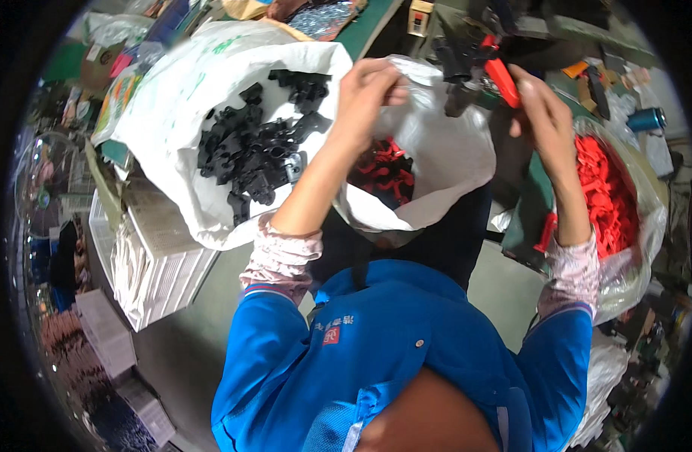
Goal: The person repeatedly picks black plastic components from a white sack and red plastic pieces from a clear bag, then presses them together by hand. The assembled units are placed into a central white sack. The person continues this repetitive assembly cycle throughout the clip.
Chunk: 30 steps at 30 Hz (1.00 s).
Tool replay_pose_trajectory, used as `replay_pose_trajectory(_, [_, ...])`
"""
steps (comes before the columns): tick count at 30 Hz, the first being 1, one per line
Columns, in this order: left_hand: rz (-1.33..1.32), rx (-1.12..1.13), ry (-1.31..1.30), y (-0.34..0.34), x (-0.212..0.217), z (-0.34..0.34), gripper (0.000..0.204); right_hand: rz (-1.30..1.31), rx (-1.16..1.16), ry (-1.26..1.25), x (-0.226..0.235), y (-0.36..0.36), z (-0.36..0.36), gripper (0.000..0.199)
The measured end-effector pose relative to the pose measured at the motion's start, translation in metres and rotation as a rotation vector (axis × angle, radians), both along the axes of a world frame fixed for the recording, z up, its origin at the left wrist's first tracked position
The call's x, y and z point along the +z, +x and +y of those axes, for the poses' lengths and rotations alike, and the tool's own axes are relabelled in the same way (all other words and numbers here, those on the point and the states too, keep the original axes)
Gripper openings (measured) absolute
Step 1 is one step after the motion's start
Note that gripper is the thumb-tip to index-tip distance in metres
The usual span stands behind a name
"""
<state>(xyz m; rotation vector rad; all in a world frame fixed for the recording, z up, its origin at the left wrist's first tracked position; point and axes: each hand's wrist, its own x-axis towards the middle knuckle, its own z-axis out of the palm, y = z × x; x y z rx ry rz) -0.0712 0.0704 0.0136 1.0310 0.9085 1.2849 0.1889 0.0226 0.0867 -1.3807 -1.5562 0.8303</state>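
My left hand (370,90) is raised at the far rim of the middle white bag (466,162), its fingers curled in. Whatever it may be pinching is too blurred to make out. Inside that bag lie red and black plastic parts (387,169). The fingers of my right hand (545,113) close on a long red handle (502,83) beside a dark fixture (463,64). Whether the handle belongs to the fixture cannot be told. Left of my left forearm, a larger white bag (169,143) holds black moulded plastic parts (259,147).
At the right, a clear plastic bag (651,233) is filled with red plastic parts (603,196). One red piece (546,232) lies apart beside it. White crates (165,256) stand at the left below the large bag. A blue can (647,119) sits at the far right.
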Motion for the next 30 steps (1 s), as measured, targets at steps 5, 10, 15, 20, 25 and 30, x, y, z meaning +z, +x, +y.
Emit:
replay_pose_trajectory(5, [0.726, 0.488, 0.041, -0.17, -0.084, 0.04, 0.026, 0.056, -0.198, -0.047, -0.031, 0.03, -0.062, 0.036])
replay_pose_trajectory(10, [1.668, 0.248, -0.305, -0.241, -0.099, 0.119, 0.074, 0.009, -0.242, -0.163, -0.105, 0.027, -0.142, 0.022])
replay_pose_trajectory(15, [1.584, 0.165, -0.025, -0.32, -0.139, 0.162, 0.075, -0.241, -0.361, -0.267, -0.091, 0.028, -0.183, 0.018])
replay_pose_trajectory(20, [1.136, 0.493, -0.106, -0.249, -0.093, 0.116, 0.051, -0.582, -0.735, -0.175, -0.107, 0.093, -0.206, 0.021])
replay_pose_trajectory(25, [-0.4, 0.37, -0.235, -0.259, -0.074, 0.057, 0.045, -0.852, -0.801, -0.511, -0.118, 0.111, -0.178, 0.031])
replay_pose_trajectory(30, [-0.82, -0.103, -0.213, -0.249, -0.096, -0.007, 0.042, -0.947, -0.672, -0.615, -0.141, 0.116, -0.157, 0.028])
